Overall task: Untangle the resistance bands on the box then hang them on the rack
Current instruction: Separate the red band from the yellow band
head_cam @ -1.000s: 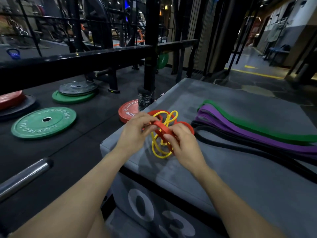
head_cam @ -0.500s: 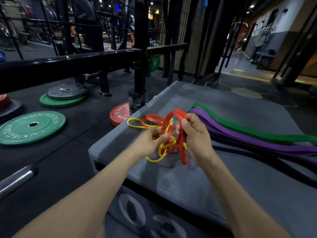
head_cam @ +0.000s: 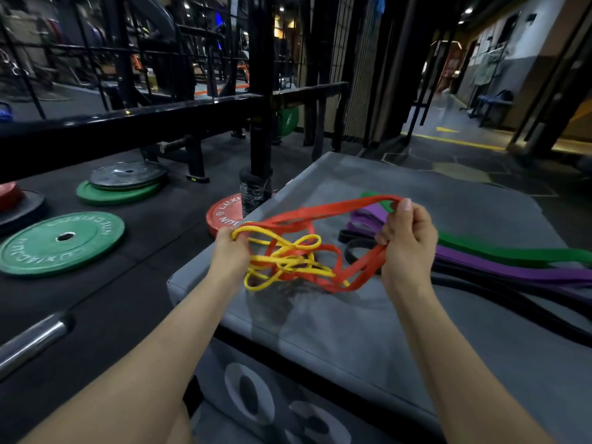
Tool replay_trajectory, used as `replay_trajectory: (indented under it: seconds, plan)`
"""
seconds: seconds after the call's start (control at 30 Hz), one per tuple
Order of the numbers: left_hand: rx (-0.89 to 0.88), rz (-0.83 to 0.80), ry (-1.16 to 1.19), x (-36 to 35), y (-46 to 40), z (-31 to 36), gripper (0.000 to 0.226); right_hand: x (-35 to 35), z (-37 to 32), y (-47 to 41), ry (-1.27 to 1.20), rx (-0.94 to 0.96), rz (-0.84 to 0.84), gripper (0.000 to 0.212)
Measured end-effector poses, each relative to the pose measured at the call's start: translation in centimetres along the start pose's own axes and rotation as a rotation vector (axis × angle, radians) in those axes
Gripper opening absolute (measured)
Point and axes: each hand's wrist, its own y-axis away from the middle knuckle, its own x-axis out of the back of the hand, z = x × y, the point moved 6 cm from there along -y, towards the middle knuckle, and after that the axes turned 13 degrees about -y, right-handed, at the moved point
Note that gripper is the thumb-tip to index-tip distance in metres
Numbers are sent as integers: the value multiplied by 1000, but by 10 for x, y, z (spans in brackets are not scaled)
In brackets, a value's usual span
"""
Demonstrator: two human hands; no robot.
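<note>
One head-worn wide-angle camera is looking forward and down — close over the grey box [head_cam: 368, 331]. It is taking in the gym floor [head_cam: 134, 299] beyond — no second view.

Bare box top [head_cam: 368, 331] lies open near the person, while purple [head_cam: 512, 267], green [head_cam: 519, 253] and black bands [head_cam: 512, 302] crowd its right side and a black rack post [head_cam: 261, 91] blocks beyond.

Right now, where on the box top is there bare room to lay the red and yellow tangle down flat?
Bare grey box top lies near the front edge, between the forearms and below the tangle. The far corner beyond the green band also looks bare. The right side is crowded by the purple band and black band.
</note>
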Motion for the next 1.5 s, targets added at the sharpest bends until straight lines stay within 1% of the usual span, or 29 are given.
replay_trajectory:
  seconds: [0.07,0.13,0.23,0.3,0.37,0.43,0.5,0.53,0.57,0.63,0.67,0.7,0.73,0.77,0.83,0.87,0.9,0.97,1.03,1.1,1.13,1.2,1.3,1.33,1.4,1.43,1.5]
  plan:
    - [42,86,-130,8,-9,-10,16,7,2,-2,44,21,36,31]
    - [61,78,-251,7,-12,-14,20,18,5,-3,67,18,114,32]
    - [140,40,-265,8,-12,-20,29,45,-2,-9,47,41,330,33]
    - [204,64,-296,17,-13,-24,33,60,-7,-11,48,68,396,35]
    - [162,58,-379,21,-12,-23,35,64,-6,-13,137,79,363,37]
    - [16,-6,-418,13,-7,-14,41,56,-1,-13,246,94,264,40]
    - [-132,-70,-420,1,-2,-5,47,43,5,-11,370,107,124,38]
    - [-184,-65,-423,-3,-2,0,48,35,7,-8,424,109,49,36]
    - [-226,-26,-420,-2,-1,7,47,28,9,-5,454,112,-10,35]
    - [-306,86,-354,4,9,24,43,20,11,2,443,98,-70,32]
    - [-370,91,-283,5,18,34,40,16,10,5,418,85,-91,31]
    - [-461,25,-187,2,29,45,40,14,10,6,398,73,-107,30]
    - [-554,-99,-99,-6,42,56,49,10,8,8,383,67,-126,29]
    - [-618,-263,-33,-18,57,64,66,6,5,9,377,60,-147,28]
    - [-640,-544,30,-43,78,71,100,-2,0,12,372,55,-206,25]
    - [-624,-626,36,-53,83,71,106,-5,-3,13,361,52,-237,25]
    - [-611,-670,42,-62,85,73,101,-7,-5,15,344,46,-259,26]
    - [-606,-710,71,-74,88,76,80,-10,-7,18,317,16,-301,28]
    - [-625,-754,43,-80,91,77,53,-12,-7,19,323,-12,-339,27]
    - [-585,-764,8,-83,89,74,26,-7,-8,17,333,-23,-333,24]
    - [-541,-767,36,-83,89,75,20,-3,-9,14,330,-30,-309,24]
    - [-497,-732,98,-84,86,75,21,8,-11,8,287,-47,-239,26]
    - [-612,-630,1,-83,83,80,12,16,-13,4,164,-74,-150,28]
    - [-626,-641,-32,-86,84,79,14,16,-14,4,127,-76,-141,28]
    - [-580,-729,-84,-95,91,74,34,14,-14,3,57,-83,-142,29]
    - [-586,-788,-108,-101,97,73,41,13,-14,3,25,-84,-143,30]
    - [-667,-861,-217,-114,112,71,42,15,-13,2,-26,-77,-111,34]
